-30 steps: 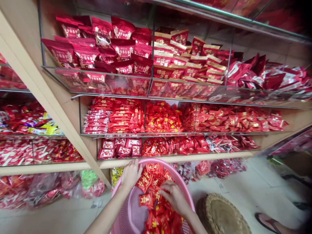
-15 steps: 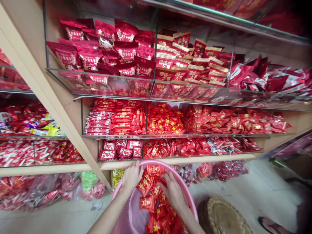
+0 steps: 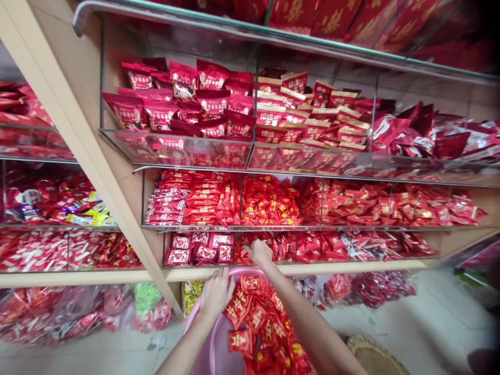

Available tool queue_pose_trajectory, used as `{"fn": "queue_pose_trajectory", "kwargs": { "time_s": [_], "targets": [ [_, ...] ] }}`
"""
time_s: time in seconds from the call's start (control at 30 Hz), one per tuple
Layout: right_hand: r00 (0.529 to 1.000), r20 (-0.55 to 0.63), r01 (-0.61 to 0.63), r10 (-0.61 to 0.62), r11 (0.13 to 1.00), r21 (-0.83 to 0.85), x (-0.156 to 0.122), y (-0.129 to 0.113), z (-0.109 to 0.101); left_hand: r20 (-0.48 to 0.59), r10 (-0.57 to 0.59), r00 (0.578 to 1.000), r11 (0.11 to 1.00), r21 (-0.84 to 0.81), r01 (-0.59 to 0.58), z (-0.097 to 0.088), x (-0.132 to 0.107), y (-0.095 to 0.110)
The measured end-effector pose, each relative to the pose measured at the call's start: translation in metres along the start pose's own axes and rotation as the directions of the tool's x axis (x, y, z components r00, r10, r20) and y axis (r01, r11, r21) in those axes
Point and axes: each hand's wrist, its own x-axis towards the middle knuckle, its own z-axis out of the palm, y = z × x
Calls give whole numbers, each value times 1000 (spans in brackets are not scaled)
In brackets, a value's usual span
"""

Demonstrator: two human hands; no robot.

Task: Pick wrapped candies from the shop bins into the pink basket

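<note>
My left hand point(image 3: 216, 293) grips the far rim of a pink plastic basket point(image 3: 219, 348) filled with small red candy packets point(image 3: 261, 323). My right hand point(image 3: 258, 252) is stretched forward over the basket to the lowest shelf compartment, its fingers closed among the red candy packets point(image 3: 289, 247) lying there. Whether it holds any of them is hidden by the back of the hand.
Glass-fronted shelves point(image 3: 273, 166) hold rows of red packets and bags on three levels. A slanted wooden post point(image 3: 97, 172) divides them from more shelves at left. Bagged sweets point(image 3: 144, 307) lie on the floor below. A woven basket point(image 3: 375, 357) stands at lower right.
My right hand has left the basket and reached up and forward to the lowest shelf. The view has tilted upward. My left hand stays on the basket rim.
</note>
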Motion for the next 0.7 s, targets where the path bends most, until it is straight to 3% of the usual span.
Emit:
{"fn": "queue_pose_trajectory", "kwargs": {
  "time_s": [0.13, 0.3, 0.37, 0.43, 0.53, 0.7],
  "targets": [
    [999, -12, 39, -38, 991, 131, 2, 11, 6, 7, -3, 1000, 1000, -8, 3, 0, 0, 0],
    [981, -51, 191, -185, 920, 341, -12, 32, -1, 1, -9, 1000, 1000, -22, 9, 1, 0, -1],
    [969, -91, 245, -230, 841, 482, -23, 40, -5, 11, -13, 1000, 1000, -19, 13, 1, 0, 0],
    [957, -127, 278, -259, 709, 648, -35, 48, -9, 23, -18, 1000, 1000, -17, 18, -1, 1, 1],
    [958, -124, 255, -260, 564, 786, -53, 57, -16, 33, -17, 999, 1000, -20, 18, -3, 1, 1],
    [965, -40, 181, -259, 548, 817, -72, 68, -27, 23, -15, 1000, 1000, -22, 16, -1, 1, 1]
  ]
}}
